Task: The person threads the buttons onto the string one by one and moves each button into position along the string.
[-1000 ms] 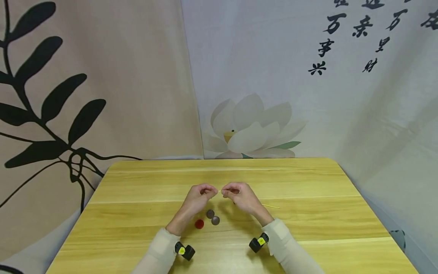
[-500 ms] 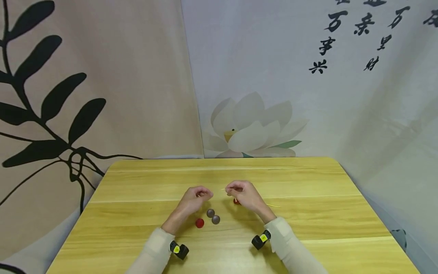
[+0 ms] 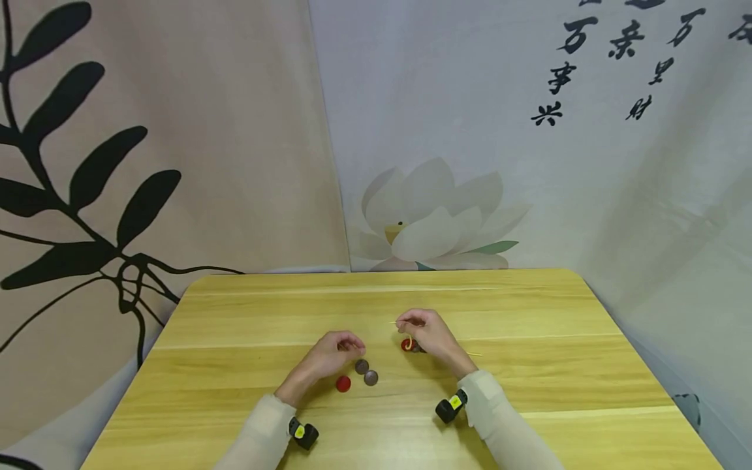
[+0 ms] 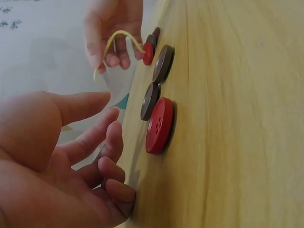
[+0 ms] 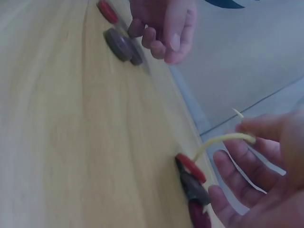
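My right hand (image 3: 429, 331) pinches a yellow cord (image 4: 121, 32) between thumb and finger, a short tip sticking out past them. Below that hand the cord runs through a red button (image 5: 191, 167), with a brown button (image 5: 194, 187) and a dark red button (image 5: 199, 214) behind it on the table. My left hand (image 3: 335, 352) holds nothing, its fingers loosely bent beside three loose buttons. These are a red button (image 4: 159, 125) with holes in its face, a brown button (image 4: 151, 101) and another brown button (image 4: 163, 64), all lying flat.
The wooden table (image 3: 529, 405) spreads out on all sides of the hands. The cord's tail (image 3: 474, 354) lies to the right of the right wrist. A printed curtain (image 3: 247, 143) hangs behind the table's far edge.
My left hand has let go of the cord tip and moved left and nearer, towards the loose buttons. The right hand has shifted slightly right with the cord, uncovering the threaded buttons.
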`<move>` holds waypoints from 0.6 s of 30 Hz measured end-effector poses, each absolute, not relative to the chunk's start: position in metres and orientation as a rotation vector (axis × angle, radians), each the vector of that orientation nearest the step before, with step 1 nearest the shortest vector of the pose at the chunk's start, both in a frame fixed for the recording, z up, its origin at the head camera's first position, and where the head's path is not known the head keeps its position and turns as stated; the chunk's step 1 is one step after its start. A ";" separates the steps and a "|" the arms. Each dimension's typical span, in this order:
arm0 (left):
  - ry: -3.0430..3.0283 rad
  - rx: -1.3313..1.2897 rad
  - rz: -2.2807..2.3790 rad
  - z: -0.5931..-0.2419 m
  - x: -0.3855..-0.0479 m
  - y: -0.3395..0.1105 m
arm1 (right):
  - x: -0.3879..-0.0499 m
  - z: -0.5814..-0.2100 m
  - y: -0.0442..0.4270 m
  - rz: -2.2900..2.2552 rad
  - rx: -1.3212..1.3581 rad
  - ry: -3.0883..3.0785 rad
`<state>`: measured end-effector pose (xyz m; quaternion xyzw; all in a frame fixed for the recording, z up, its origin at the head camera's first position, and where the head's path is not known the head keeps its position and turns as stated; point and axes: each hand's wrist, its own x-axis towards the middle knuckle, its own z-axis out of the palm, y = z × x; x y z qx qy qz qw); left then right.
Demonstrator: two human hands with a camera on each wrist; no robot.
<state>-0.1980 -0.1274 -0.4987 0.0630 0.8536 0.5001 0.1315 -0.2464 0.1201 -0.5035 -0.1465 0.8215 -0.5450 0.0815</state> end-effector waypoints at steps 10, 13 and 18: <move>2.403 0.212 1.415 -0.502 -0.198 -0.135 | -0.251 -0.516 0.128 -1.611 -0.345 2.409; 2.386 0.228 1.405 -0.503 -0.200 -0.140 | -0.253 -0.516 0.130 -1.603 -0.319 2.375; 2.354 0.235 1.406 -0.504 -0.202 -0.143 | -0.255 -0.516 0.135 -1.578 -0.295 2.338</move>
